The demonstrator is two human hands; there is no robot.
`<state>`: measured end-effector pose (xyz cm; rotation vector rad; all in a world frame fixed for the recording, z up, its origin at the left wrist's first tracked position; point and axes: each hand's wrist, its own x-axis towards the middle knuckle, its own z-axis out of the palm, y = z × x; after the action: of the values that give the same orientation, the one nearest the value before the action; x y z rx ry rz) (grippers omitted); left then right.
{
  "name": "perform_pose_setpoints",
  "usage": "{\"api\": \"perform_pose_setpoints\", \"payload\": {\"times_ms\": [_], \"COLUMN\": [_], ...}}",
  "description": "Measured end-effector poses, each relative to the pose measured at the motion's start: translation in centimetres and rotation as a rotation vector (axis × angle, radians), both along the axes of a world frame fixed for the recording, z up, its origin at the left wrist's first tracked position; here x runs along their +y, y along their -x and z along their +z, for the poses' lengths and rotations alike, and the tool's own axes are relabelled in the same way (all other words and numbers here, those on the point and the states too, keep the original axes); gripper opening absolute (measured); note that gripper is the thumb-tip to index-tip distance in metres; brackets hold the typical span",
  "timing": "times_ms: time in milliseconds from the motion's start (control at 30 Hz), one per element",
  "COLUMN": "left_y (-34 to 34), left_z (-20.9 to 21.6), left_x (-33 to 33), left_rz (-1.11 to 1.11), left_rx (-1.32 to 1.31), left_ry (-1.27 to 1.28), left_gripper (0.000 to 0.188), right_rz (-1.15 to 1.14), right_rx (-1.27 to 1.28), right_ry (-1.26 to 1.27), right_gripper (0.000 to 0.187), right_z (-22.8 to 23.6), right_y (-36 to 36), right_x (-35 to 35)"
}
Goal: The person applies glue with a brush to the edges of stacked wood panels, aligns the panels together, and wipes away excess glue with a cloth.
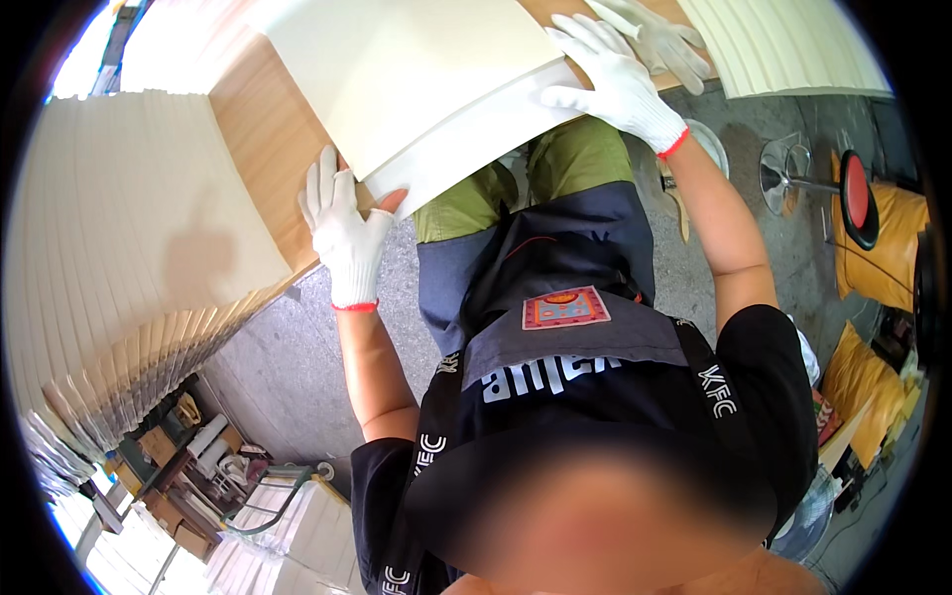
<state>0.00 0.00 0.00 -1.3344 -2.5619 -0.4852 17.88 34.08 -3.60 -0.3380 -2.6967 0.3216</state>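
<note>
A large cream sheet (416, 69) lies on the wooden table (263, 119), with a white sheet (466, 139) showing along its near edge and reaching past the table. My left hand (347, 228), in a white knitted glove with a red cuff, rests open at the sheets' left corner. Its thumb and a fingertip poke out bare. At the right end, my right hand (617, 84), gloved the same way, lies open with fingers spread near the sheets' corner. Just beyond it is a loose pair of white gloves (664, 45). Neither hand grips anything.
Layered cream sheets (129, 228) spread over the table's left side; another ridged cream stack (793, 45) stands at far right. A round stool (858, 198) and yellow sacks (883, 248) are on the right. A trolley (283, 506) with white stacks stands lower left.
</note>
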Motion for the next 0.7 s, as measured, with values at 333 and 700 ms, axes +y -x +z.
{"api": "perform_pose_setpoints", "payload": {"times_ms": [333, 700], "left_y": [-0.03, 0.00], "left_z": [0.46, 0.24], "left_x": [-0.34, -0.20], "left_rz": [-0.002, 0.035], "left_rx": [-0.009, -0.026], "left_ry": [0.019, 0.047], "left_gripper": [0.066, 0.071], "right_rz": [0.010, -0.008], "right_rx": [-0.009, -0.077], "right_ry": [0.016, -0.008], "right_gripper": [0.080, 0.089], "right_z": [0.48, 0.45], "right_y": [0.17, 0.25], "right_x": [-0.38, 0.08]}}
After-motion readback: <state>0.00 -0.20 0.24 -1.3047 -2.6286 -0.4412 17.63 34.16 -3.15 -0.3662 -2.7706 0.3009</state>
